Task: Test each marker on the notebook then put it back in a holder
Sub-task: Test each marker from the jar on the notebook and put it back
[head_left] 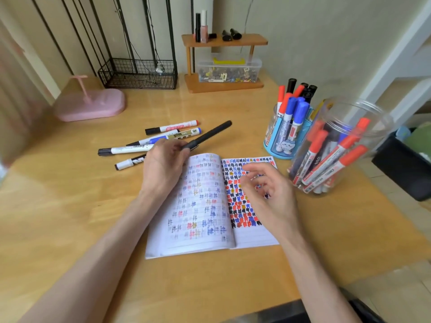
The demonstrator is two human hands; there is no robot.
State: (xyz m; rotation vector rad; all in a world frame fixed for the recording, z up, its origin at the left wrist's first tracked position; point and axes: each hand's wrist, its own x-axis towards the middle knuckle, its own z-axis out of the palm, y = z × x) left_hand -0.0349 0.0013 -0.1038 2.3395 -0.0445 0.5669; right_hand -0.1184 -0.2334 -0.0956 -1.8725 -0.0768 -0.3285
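One slim black marker point(210, 134) juts from clamped fingers point(180, 146) of the left hand point(163, 166), at the open paper notebook point(205, 217) top edge. Right hand point(268, 194): fingers apart, empty.

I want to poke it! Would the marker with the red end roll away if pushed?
Probably, sideways: the red-ended marker looks round and lies flat on the smooth desk. It likely feels stiff and light, a slim plastic tube. The blue-ended marker right beside it might stop it.
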